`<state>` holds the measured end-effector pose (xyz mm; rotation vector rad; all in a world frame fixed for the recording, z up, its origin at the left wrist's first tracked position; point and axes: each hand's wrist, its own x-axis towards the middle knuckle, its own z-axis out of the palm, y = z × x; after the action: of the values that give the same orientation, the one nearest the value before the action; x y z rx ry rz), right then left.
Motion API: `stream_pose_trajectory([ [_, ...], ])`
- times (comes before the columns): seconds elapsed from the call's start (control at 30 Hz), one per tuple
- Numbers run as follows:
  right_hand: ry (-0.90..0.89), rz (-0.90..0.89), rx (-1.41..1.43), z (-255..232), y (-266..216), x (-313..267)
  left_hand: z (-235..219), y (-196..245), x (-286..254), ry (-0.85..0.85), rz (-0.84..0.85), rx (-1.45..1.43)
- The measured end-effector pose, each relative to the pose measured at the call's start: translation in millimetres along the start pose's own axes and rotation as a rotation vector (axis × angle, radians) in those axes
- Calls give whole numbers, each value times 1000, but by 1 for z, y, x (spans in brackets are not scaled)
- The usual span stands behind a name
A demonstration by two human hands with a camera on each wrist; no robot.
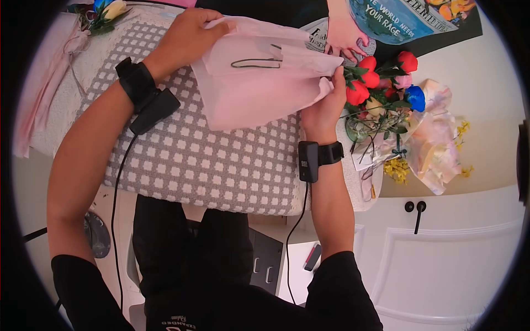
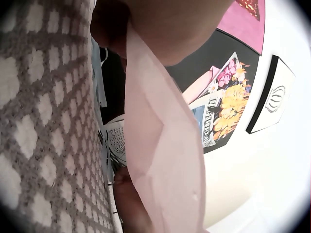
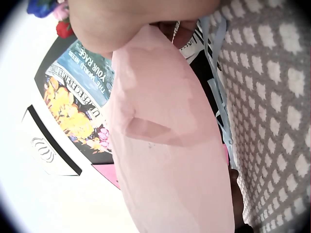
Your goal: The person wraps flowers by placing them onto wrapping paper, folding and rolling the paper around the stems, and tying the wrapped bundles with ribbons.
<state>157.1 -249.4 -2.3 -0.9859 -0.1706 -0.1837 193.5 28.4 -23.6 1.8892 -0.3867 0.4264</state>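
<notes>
A thin pink sheet of wrapping paper (image 1: 259, 91), folded and creased, spans both hands above the checked cloth. My left hand (image 1: 190, 39) pinches its upper left corner between thumb and fingers. At the sheet's right end, my right hand (image 1: 326, 107) grips the gathered edge, thumb pointing up. A thin dark green loop (image 1: 256, 67) shows against the paper in the head view. In the left wrist view the paper (image 2: 165, 145) hangs as a slanting panel from the hand. The right wrist view has the paper (image 3: 165, 131) broad and close, with a darker fold across it.
A grey and white checked cloth (image 1: 221, 179) covers the table. Red tulips (image 1: 358, 92) and a blue flower (image 1: 415, 98) stand right of my right hand. Behind them is shiny wrapping (image 1: 433, 143). A poster (image 1: 386, 22) lies beyond; pink material (image 1: 47, 94) hangs at left.
</notes>
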Motion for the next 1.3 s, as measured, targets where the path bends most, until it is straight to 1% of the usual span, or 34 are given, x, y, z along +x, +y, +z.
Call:
stream_pose_trajectory([
  [0.07,-11,-31,-8,-1,-3,4,-3,-1,4,54,-4,31],
  [0.13,77,-97,-122,1,-3,4,-2,1,4,73,3,55],
  [0.17,75,-96,-118,2,-3,5,-4,1,2,89,-2,80],
  [0.23,68,-204,-171,2,-7,4,-9,5,2,76,-34,118],
  [0.3,57,-197,-147,2,-10,2,-8,4,1,65,-59,144],
  [0.37,108,-198,-86,1,-12,2,-8,-1,4,132,-21,160],
  [0.4,106,-203,-82,0,-13,4,-9,-4,7,133,-15,164],
  [0.47,103,-104,-72,-4,-12,3,-12,-5,5,138,1,181],
  [0.5,108,-96,-72,-6,-9,2,-12,-7,2,134,-7,182],
  [0.57,101,-157,-141,-6,-9,4,-11,3,2,142,-82,190],
  [0.67,48,-227,-221,6,-10,2,-9,-1,3,141,-103,138],
  [0.7,47,-223,-211,3,-9,5,-8,-6,5,141,-104,150],
  [0.73,10,-208,-196,-4,-7,9,-7,-13,7,189,29,185],
  [0.77,-24,-188,-182,-2,-5,7,-9,-5,3,231,159,220],
  [0.8,-43,-177,-188,-1,-8,4,-12,5,1,163,109,216],
  [0.83,-45,-169,-183,-1,-6,2,-11,8,-2,164,102,222],
  [0.9,2,-138,-141,-3,-9,3,-10,16,1,124,253,68],
  [0.93,55,-133,-127,8,-9,-1,-8,24,2,52,272,-43],
  [0.97,56,-139,-127,7,-8,2,-8,31,0,51,278,-45],
  [1.03,13,-119,-165,0,-4,2,-7,39,-8,-108,393,53],
  [1.07,54,-124,-170,2,-3,1,-4,41,-10,-153,447,75],
  [1.1,59,-127,-183,-1,0,-1,0,40,-13,-152,449,60],
  [1.17,-16,-115,-211,-4,1,1,3,41,-18,-244,488,234],
  [1.2,-16,-111,-218,-2,1,0,6,43,-21,-210,494,208],
  [1.23,-10,-125,-223,-3,1,2,7,43,-18,-213,509,201],
  [1.3,-42,-102,-204,-7,4,2,6,41,-16,-388,302,74],
])
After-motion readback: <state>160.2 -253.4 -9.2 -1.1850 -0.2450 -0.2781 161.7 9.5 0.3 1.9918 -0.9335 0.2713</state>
